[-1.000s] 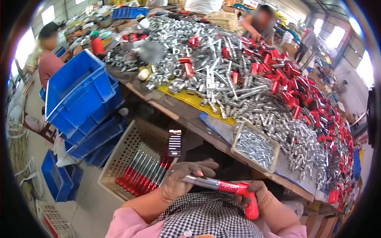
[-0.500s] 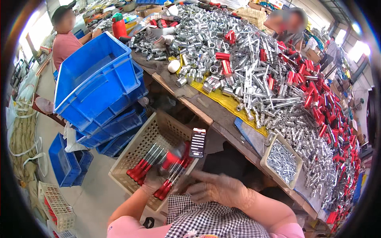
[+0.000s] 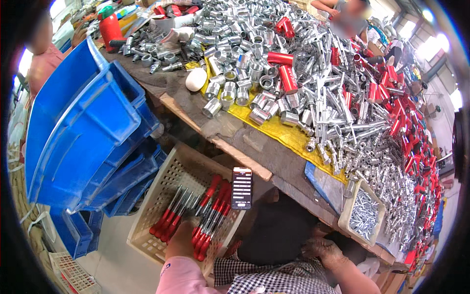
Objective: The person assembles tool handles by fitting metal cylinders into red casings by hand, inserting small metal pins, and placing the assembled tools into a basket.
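Observation:
My left hand [image 3: 188, 226] is down inside a cream perforated crate [image 3: 147, 215], its fingers partly hidden. It seems closed round the shaft of a red-handled tool [image 3: 211, 188], whose handle points away from me. Several similar tools with red handles and metal shafts [image 3: 169, 215] lie side by side in the crate, on both sides of that hand. My right hand [image 3: 321, 249] is beside the checked apron [image 3: 274, 277], below the bench edge. Its fingers curl inward, and whatever may be in them is hidden. A phone [image 3: 242, 188] with a lit screen sits at the crate's right rim.
Metal sleeves and rods [image 3: 254, 68] and red tubes [image 3: 280, 59] heap the bench, whose wooden edge [image 3: 240, 157] borders the crate. A tray of small metal pins [image 3: 360, 215] stands at right. Stacked blue bins [image 3: 88, 132] rise at left. Two people are across the bench.
My right hand has drawn away from the crate toward the right, down beside the apron. My left hand stays in the crate; the blurred red piece there now shows as a tool handle. The view has shifted.

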### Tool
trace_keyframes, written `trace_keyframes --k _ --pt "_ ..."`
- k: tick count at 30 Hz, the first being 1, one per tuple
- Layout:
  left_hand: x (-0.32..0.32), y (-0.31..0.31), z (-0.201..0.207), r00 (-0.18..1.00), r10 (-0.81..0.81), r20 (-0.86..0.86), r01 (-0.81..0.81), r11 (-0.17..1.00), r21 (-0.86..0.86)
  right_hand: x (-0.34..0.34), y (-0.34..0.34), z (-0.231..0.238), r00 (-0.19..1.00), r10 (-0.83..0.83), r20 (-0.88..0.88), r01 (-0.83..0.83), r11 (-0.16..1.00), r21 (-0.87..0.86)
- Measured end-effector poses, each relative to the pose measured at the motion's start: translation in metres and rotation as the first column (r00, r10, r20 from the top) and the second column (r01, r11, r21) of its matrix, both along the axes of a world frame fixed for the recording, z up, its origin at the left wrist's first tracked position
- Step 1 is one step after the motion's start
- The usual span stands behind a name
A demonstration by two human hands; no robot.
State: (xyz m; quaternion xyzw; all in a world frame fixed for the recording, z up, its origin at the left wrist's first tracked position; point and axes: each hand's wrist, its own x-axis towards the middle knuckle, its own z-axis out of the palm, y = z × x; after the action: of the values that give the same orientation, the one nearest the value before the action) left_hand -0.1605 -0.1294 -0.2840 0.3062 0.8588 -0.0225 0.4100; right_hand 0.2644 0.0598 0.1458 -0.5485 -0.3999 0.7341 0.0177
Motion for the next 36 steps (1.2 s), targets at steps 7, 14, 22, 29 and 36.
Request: trace_keyframes --k 7,14,22,29,36 --pt "0.033 0.040 -0.031 0.998 -0.042 0.040 0.043 0.999 -0.010 0.025 0.001 -0.026 0.983 0.119 0.140 -0.145 0.970 0.194" --pt "0.061 0.056 -0.058 0.809 -0.573 -0.135 0.565 0.820 -0.094 0.030 -0.005 -0.038 0.954 0.193 0.229 -0.247 0.939 0.239" --pt "0.062 0.054 0.028 0.953 -0.274 -0.131 0.294 0.940 0.171 0.003 -0.008 -0.008 0.751 0.496 0.435 -0.650 0.672 0.355" --pt "0.074 0.091 0.171 0.888 0.443 -0.127 -0.077 0.416 0.906 0.003 -0.003 0.021 0.797 0.520 0.308 -0.598 0.610 0.520" --pt "0.086 0.163 0.418 0.955 0.056 -0.291 0.285 0.104 0.953 -0.011 -0.022 0.054 0.913 0.307 -0.269 -0.152 0.867 0.474"
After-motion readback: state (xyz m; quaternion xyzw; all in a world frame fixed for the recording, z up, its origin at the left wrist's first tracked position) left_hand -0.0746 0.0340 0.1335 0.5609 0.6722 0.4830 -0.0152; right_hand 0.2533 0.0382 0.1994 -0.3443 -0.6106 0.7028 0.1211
